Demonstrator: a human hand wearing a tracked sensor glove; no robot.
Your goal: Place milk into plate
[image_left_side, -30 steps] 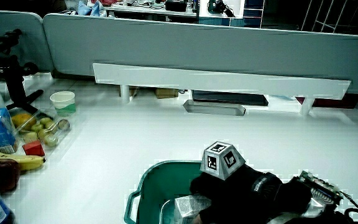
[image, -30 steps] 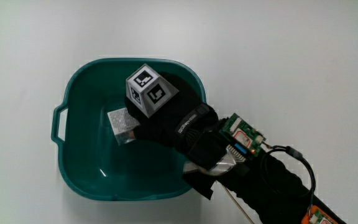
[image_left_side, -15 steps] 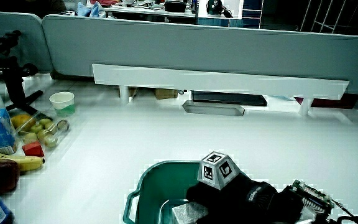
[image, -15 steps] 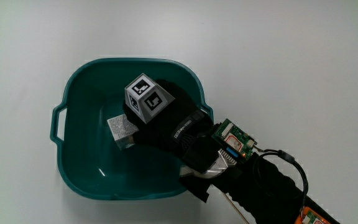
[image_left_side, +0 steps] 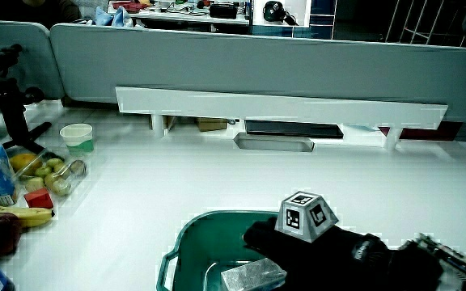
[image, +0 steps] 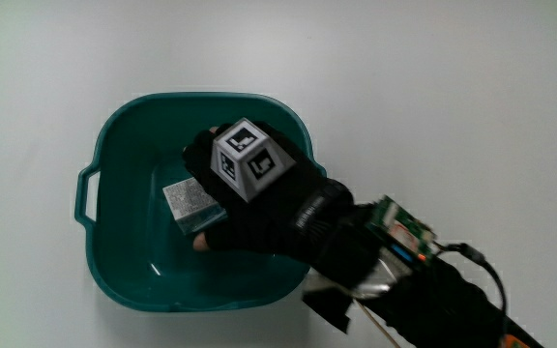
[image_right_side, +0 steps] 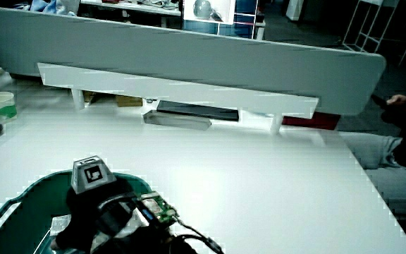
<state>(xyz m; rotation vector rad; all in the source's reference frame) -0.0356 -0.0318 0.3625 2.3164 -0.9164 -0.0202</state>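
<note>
Now the hand (image: 259, 198) is over the teal basin (image: 133, 126), fingers curled round 1 silver milk carton (image: 190, 204), w/ carton low inside basin, near its handle (image: 85, 193).

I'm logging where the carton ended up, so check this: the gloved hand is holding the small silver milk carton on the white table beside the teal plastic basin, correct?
Not quite. The hand does grip the small silver milk carton, but the carton is inside the teal plastic basin, not on the white table beside it. The main view shows this.
</note>
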